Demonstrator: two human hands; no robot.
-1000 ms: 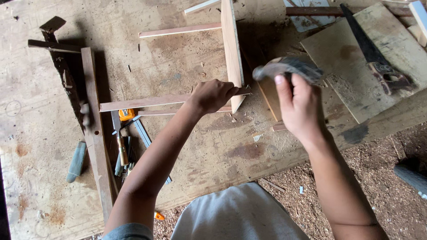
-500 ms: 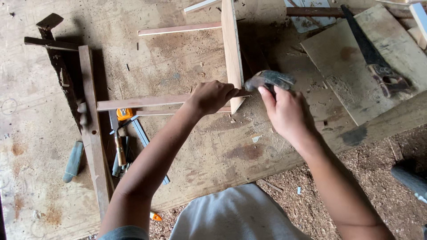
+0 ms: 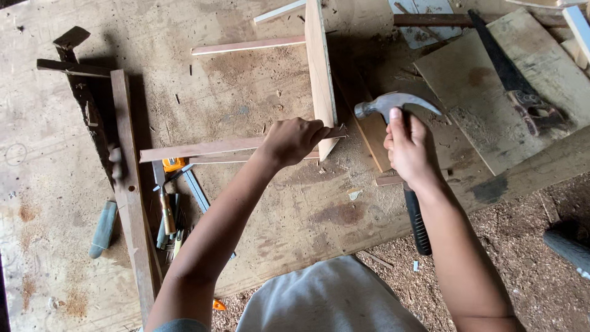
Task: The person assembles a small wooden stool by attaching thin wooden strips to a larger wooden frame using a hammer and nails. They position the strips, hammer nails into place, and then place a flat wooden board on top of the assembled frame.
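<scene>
Your left hand (image 3: pixel 295 140) is closed around the end of a thin wooden slat (image 3: pixel 203 148) at the centre of the frame, pressing it against the lower end of an upright board (image 3: pixel 319 67) that runs to the top edge. Your right hand (image 3: pixel 409 147) grips a claw hammer (image 3: pixel 393 104) high on the handle (its black grip pokes out below your wrist), the steel head just right of the board. A handsaw (image 3: pixel 513 80) lies at upper right, and loose hand tools (image 3: pixel 169 212) sit at lower left on the worn desk (image 3: pixel 55 184).
</scene>
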